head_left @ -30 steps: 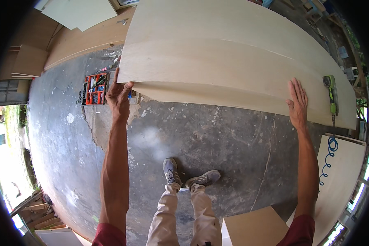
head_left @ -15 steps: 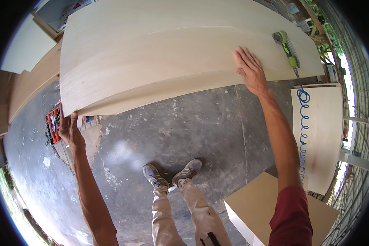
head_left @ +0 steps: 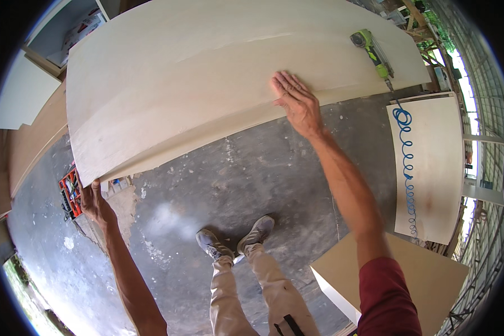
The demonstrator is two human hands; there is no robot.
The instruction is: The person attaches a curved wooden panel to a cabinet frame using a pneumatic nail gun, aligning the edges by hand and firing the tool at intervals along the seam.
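Observation:
A large pale plywood sheet (head_left: 207, 78) fills the upper half of the view, lying on top of another sheet. My left hand (head_left: 93, 200) grips the sheet's near left corner from underneath, fingers hidden under the edge. My right hand (head_left: 295, 99) lies flat on top of the sheet near its front edge, fingers spread. A green power tool (head_left: 371, 49) rests on the sheet's far right corner, with a blue coiled hose (head_left: 406, 162) running off it.
A red organiser box (head_left: 70, 193) of small parts sits on the concrete floor (head_left: 252, 168) at left. A smaller board (head_left: 431, 162) lies at right under the hose, and another tan board (head_left: 425, 274) leans at lower right. More panels stand at the far left.
My head has turned, so the sheet shifted left and up in view. My left hand slid to the sheet's lower left corner; my right hand stays flat on top, now nearer the centre.

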